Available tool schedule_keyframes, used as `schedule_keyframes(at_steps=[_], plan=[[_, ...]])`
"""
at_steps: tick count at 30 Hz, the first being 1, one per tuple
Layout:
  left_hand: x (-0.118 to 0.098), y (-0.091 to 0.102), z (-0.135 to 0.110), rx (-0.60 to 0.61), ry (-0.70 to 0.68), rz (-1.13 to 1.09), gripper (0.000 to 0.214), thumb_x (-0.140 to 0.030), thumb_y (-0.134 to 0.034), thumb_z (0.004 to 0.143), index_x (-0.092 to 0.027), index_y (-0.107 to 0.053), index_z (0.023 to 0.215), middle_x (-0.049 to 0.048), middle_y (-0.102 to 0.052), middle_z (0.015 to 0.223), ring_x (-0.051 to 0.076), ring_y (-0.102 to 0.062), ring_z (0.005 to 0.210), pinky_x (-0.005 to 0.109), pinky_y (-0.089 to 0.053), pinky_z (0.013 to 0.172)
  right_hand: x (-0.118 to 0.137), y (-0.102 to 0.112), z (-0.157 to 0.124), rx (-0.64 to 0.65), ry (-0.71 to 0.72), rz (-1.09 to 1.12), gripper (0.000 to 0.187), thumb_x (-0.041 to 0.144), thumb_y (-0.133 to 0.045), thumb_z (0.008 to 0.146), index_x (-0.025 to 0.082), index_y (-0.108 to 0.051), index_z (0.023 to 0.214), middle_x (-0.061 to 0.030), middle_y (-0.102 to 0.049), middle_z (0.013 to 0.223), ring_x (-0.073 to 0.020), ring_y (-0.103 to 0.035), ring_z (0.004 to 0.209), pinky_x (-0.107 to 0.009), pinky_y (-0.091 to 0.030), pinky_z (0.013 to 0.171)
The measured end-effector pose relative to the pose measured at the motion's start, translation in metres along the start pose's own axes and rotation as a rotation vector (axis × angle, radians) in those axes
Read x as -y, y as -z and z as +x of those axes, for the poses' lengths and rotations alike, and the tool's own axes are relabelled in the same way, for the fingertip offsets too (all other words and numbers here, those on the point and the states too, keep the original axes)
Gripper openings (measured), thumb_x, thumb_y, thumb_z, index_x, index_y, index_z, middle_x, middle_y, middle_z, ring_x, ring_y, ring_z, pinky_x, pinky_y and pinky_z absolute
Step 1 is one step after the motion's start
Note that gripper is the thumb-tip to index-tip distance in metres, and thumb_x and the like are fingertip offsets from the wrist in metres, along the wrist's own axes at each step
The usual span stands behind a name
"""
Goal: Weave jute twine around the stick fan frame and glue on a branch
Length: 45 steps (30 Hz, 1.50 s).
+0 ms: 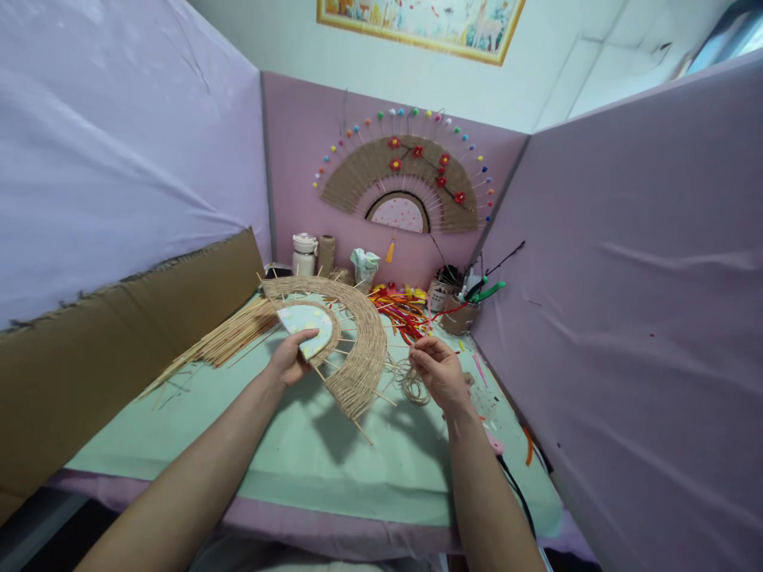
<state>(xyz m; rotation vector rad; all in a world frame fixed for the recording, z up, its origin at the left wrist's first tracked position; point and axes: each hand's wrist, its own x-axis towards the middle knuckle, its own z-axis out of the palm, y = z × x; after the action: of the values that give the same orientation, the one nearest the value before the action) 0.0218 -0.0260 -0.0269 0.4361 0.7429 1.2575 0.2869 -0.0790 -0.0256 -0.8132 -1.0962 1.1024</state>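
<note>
Nearest the camera, the person's forearms (203, 453) reach over the cloth-covered bench (286, 477), the left hand (291, 359) closed on the pale half-round centre of a woven fan (366, 342), thumb on top, holding it tilted above the bench. The right hand (439, 372) is near the fan's right side, thumb and fingers drawn together, though I cannot tell whether they pinch anything thin. Beyond lie a coil of twine (416, 389), sticks (220, 342) at left and red-orange strips (405, 314), with a decorated fan (351, 179) against the back panel (292, 151).
</note>
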Motion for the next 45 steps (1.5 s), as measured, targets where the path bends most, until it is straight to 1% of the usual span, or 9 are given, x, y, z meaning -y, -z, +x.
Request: schedule_keyframes(at_steps=[8, 14, 21, 26, 30, 36, 39, 42, 45], plan=[[-0.001, 0.000, 0.000, -0.005, -0.001, -0.001, 0.039, -0.001, -0.055, 0.074, -0.007, -0.059, 0.112, 0.0111, -0.073, 0.079, 0.023, -0.071, 0.068, 0.032, -0.060, 0.064, 0.003, -0.002, -0.001, 0.024, -0.013, 0.052, 0.019, 0.026, -0.078, 0.062, 0.021, -0.063, 0.074, -0.0006, -0.066, 0.079, -0.0121, -0.061, 0.069, -0.025, -0.048, 0.066], [-0.002, 0.001, 0.000, 0.028, -0.002, -0.010, 0.040, -0.003, -0.053, 0.076, -0.005, -0.057, 0.116, 0.0149, -0.073, 0.084, 0.025, -0.071, 0.073, 0.031, -0.059, 0.064, 0.001, -0.002, -0.001, 0.016, 0.005, -0.007, 0.020, 0.029, -0.077, 0.064, 0.021, -0.062, 0.074, -0.0025, -0.067, 0.085, -0.0140, -0.061, 0.073, -0.029, -0.050, 0.072], [-0.003, -0.001, -0.002, 0.068, -0.008, -0.034, 0.046, -0.004, -0.050, 0.078, -0.004, -0.052, 0.123, 0.0162, -0.073, 0.085, 0.026, -0.071, 0.076, 0.032, -0.060, 0.065, -0.001, -0.003, -0.001, 0.038, 0.018, -0.058, 0.018, 0.030, -0.075, 0.066, 0.021, -0.063, 0.076, -0.0026, -0.065, 0.086, -0.0137, -0.059, 0.072, -0.027, -0.049, 0.069], [-0.004, -0.001, -0.004, 0.095, -0.010, -0.051, 0.049, -0.004, -0.049, 0.077, -0.003, -0.050, 0.126, 0.0169, -0.073, 0.088, 0.027, -0.071, 0.078, 0.033, -0.060, 0.066, -0.007, -0.001, 0.002, 0.080, 0.043, -0.218, 0.019, 0.033, -0.073, 0.068, 0.021, -0.064, 0.079, -0.0021, -0.064, 0.081, -0.0149, -0.058, 0.073, -0.027, -0.047, 0.068], [-0.005, 0.000, -0.004, 0.103, 0.014, -0.050, 0.048, -0.004, -0.049, 0.078, -0.002, -0.050, 0.125, 0.0178, -0.073, 0.088, 0.027, -0.071, 0.078, 0.033, -0.059, 0.068, -0.016, -0.001, 0.004, 0.114, 0.085, -0.370, 0.019, 0.034, -0.073, 0.068, 0.020, -0.064, 0.078, -0.0001, -0.061, 0.070, -0.0135, -0.053, 0.064, -0.025, -0.042, 0.059], [-0.005, 0.000, -0.004, 0.101, 0.014, -0.031, 0.048, -0.003, -0.050, 0.077, -0.005, -0.050, 0.126, 0.0174, -0.073, 0.090, 0.027, -0.071, 0.079, 0.035, -0.060, 0.068, -0.019, -0.005, 0.003, 0.145, 0.222, -0.645, 0.018, 0.036, -0.066, 0.076, 0.019, -0.065, 0.069, 0.0003, -0.057, 0.062, -0.0127, -0.046, 0.057, -0.025, -0.035, 0.054], [-0.005, 0.001, -0.004, 0.097, 0.018, -0.023, 0.049, -0.004, -0.049, 0.078, -0.004, -0.049, 0.127, 0.0180, -0.073, 0.090, 0.028, -0.071, 0.080, 0.033, -0.060, 0.065, -0.018, -0.004, 0.003, 0.159, 0.269, -0.697, 0.020, 0.035, -0.063, 0.079, 0.019, -0.066, 0.067, -0.0007, -0.058, 0.065, -0.0136, -0.047, 0.059, -0.026, -0.036, 0.057], [-0.007, 0.001, -0.003, 0.120, 0.000, 0.001, 0.050, -0.004, -0.049, 0.078, -0.002, -0.049, 0.128, 0.0190, -0.072, 0.090, 0.028, -0.071, 0.080, 0.032, -0.059, 0.064, -0.016, -0.001, 0.005, 0.166, 0.312, -0.701, 0.018, 0.034, -0.059, 0.082, 0.021, -0.068, 0.074, -0.0023, -0.061, 0.071, -0.0156, -0.051, 0.066, -0.027, -0.039, 0.063], [-0.013, 0.001, 0.001, 0.156, 0.012, 0.048, 0.048, -0.005, -0.048, 0.079, -0.003, -0.051, 0.126, 0.0183, -0.073, 0.089, 0.028, -0.071, 0.078, 0.034, -0.059, 0.065, -0.015, 0.002, 0.006, 0.133, 0.347, -0.700, 0.016, 0.032, -0.057, 0.084, 0.022, -0.069, 0.079, -0.0041, -0.064, 0.078, -0.0180, -0.056, 0.075, -0.029, -0.042, 0.072]])
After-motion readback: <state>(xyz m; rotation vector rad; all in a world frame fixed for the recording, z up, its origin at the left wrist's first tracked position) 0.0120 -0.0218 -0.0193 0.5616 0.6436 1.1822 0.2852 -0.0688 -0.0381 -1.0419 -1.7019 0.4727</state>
